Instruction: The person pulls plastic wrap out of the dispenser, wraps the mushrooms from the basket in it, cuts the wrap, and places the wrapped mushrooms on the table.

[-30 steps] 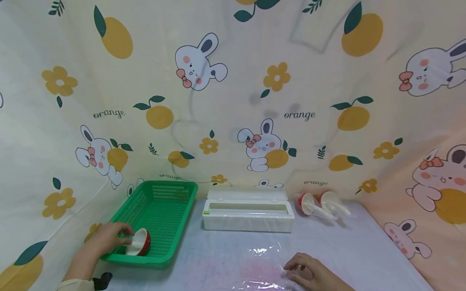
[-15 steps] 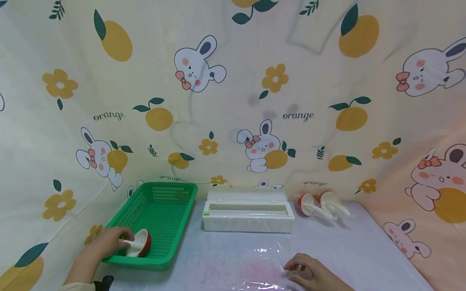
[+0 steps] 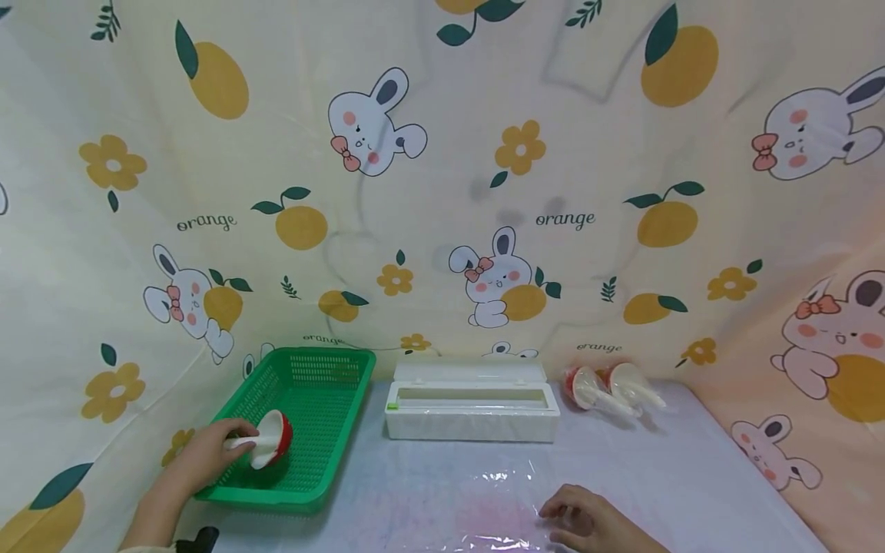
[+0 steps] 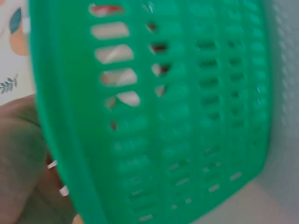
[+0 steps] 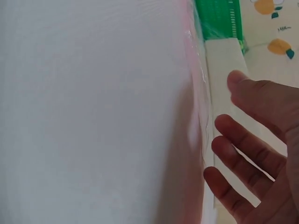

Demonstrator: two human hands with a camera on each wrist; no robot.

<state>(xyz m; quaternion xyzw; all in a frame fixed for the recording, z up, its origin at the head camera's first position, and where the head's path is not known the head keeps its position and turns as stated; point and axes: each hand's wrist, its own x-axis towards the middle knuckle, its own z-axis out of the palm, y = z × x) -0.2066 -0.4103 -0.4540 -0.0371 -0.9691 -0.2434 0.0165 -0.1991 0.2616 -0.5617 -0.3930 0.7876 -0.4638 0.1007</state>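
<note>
My left hand pinches the white handle of a ladle with a white inner bowl and a red outside. The ladle is tilted inside the green basket, above its floor. In the left wrist view the basket's slotted wall hides most of the ladle, and part of the hand shows beside the rim. My right hand holds nothing, its fingers loosely bent near the right edge of a clear plastic film sheet on the table. The right wrist view shows the fingers of this hand apart.
A long white cling film box with its lid raised stands at the back middle. Right of it lie two ladles wrapped in clear film. A patterned cloth hangs behind the table.
My left hand has taken hold of the ladle's handle and raised it slightly from the basket's floor, tilting the bowl. The right hand has stayed nearly still.
</note>
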